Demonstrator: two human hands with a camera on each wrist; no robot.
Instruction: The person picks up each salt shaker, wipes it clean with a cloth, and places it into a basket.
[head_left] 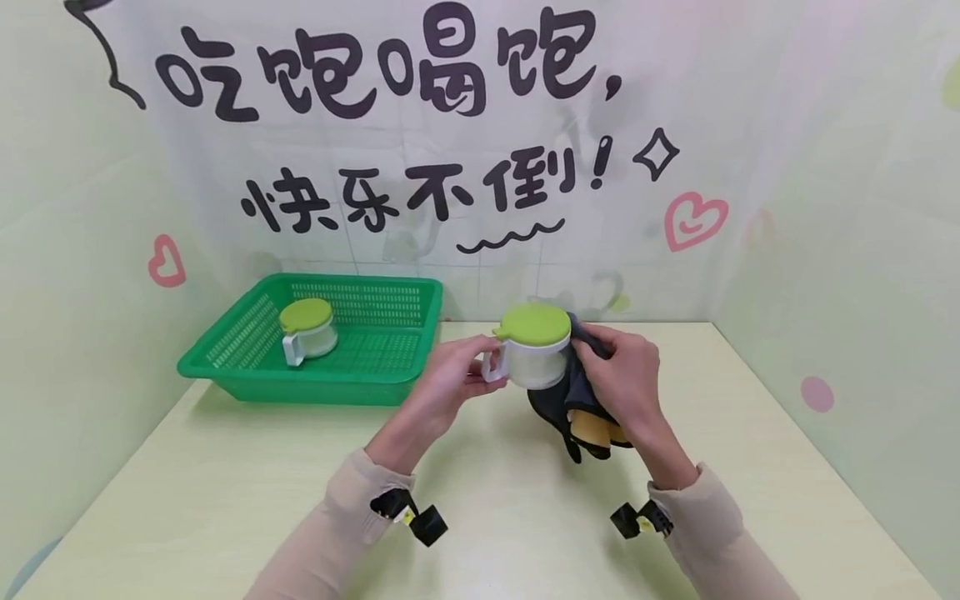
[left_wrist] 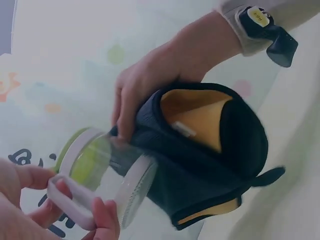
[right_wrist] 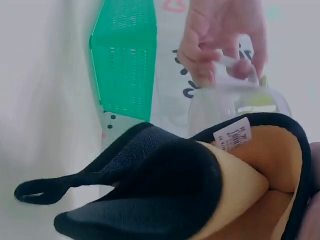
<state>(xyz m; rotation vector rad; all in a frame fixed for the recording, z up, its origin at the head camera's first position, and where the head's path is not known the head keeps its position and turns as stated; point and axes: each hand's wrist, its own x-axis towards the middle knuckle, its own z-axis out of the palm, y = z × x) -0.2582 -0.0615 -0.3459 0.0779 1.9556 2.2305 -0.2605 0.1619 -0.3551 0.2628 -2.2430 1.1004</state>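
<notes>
My left hand (head_left: pixel 455 377) holds a clear seasoning jar (head_left: pixel 536 364) by its white handle, up above the table. The jar has a green lid and stands almost upright. In my right hand (head_left: pixel 628 371) I grip a dark navy cloth mitt (head_left: pixel 581 392) with a tan lining and black edging. It overlaps the jar's right side in the head view. Through the left wrist view the mitt (left_wrist: pixel 200 150) shows its wide opening, beside the jar (left_wrist: pixel 107 170). A white label (right_wrist: pixel 234 134) and a hanging loop (right_wrist: pixel 42 191) show on it in the right wrist view.
A green plastic basket (head_left: pixel 315 390) stands at the back left of the pale table (head_left: pixel 480 517). Inside it sits a second jar (head_left: pixel 311 329) with a green lid and white handle. Behind the table hangs a printed white cloth (head_left: pixel 420 167).
</notes>
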